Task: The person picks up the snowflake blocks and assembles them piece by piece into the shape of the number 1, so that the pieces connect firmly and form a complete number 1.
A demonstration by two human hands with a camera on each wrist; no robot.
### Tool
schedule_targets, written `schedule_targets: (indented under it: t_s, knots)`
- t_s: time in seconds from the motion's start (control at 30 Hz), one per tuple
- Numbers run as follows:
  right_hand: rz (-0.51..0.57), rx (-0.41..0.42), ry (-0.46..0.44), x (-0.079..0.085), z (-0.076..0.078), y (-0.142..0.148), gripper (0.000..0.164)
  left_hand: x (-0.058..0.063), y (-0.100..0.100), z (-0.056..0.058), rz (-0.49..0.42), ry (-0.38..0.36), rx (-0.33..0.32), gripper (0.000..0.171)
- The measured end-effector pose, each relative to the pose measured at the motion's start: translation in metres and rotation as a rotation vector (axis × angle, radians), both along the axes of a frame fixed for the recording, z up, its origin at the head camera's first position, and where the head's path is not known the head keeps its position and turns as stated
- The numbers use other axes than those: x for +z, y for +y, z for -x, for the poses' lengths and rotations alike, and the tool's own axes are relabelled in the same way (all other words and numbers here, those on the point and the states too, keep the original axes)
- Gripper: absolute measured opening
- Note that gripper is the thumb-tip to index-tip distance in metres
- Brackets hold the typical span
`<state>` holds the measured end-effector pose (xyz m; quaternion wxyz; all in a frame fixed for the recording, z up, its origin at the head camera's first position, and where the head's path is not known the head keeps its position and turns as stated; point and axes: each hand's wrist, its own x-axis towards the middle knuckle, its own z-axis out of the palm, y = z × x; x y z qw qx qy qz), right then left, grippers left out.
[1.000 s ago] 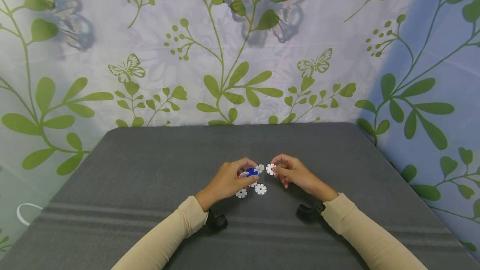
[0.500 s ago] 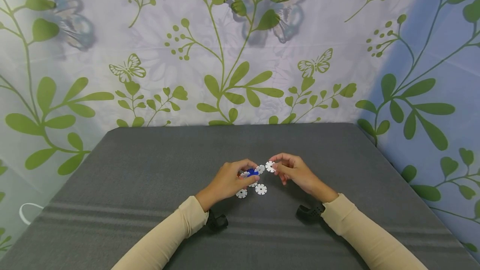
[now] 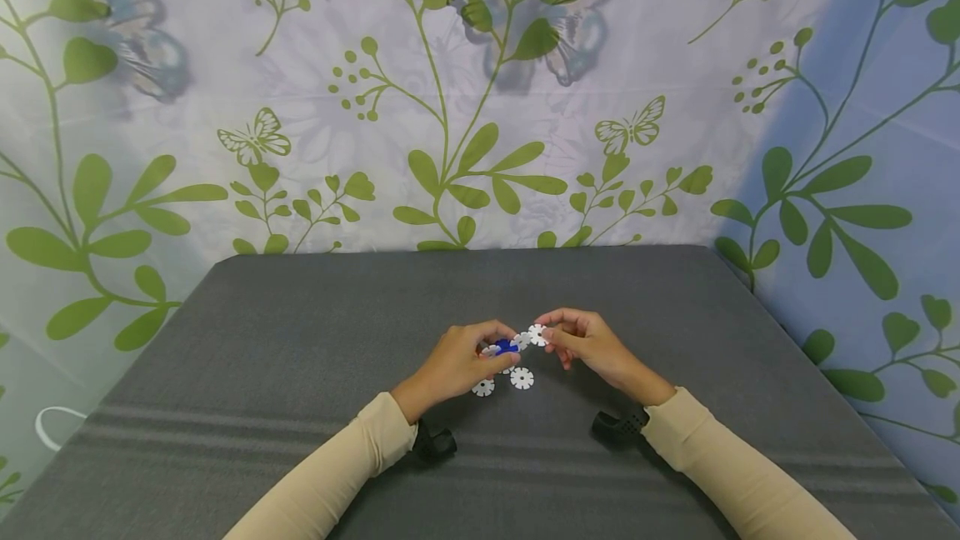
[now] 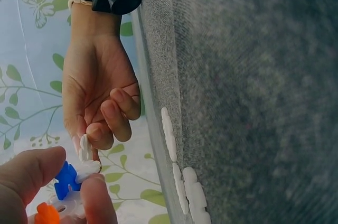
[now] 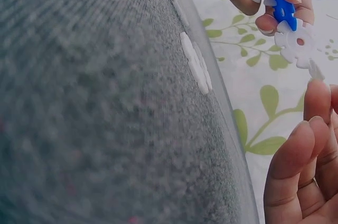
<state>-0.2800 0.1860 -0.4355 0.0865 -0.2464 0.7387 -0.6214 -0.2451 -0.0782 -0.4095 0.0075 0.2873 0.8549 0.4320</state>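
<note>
In your left hand [image 3: 459,355] sat the linked discs [image 3: 506,347]; at their right end, in your right hand [image 3: 591,347], a single disc [image 3: 537,335]; loose discs [image 3: 522,378] lay below, on the table [image 3: 360,298]; the hanging cloth [image 3: 300,132] stood behind.

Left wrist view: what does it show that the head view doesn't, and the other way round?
Only the left wrist view clearly shows the orange piece at the left hand, and the palm side of the right hand.

Only the head view shows the left sleeve, the left wrist's black device and a white loop beside the table.

Both show the right hand pinching a white notched disc, the blue piece in the left hand, flat white discs, and the leaf-print backdrop.
</note>
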Motion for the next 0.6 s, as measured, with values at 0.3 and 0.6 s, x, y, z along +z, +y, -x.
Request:
schedule_targets:
  t_s: [0.3,0.6]
  knots:
    - [0.012,0.014,0.006,0.0,-0.0015,-0.0018,0.029,-0.0006,0.0003,0.0,0.006,0.002,-0.006,0.024]
    - [0.031,0.006,-0.029,0.0002,-0.0023,-0.0029,0.031,-0.0002,0.0001,0.0005,-0.01,0.005,-0.027,0.024]
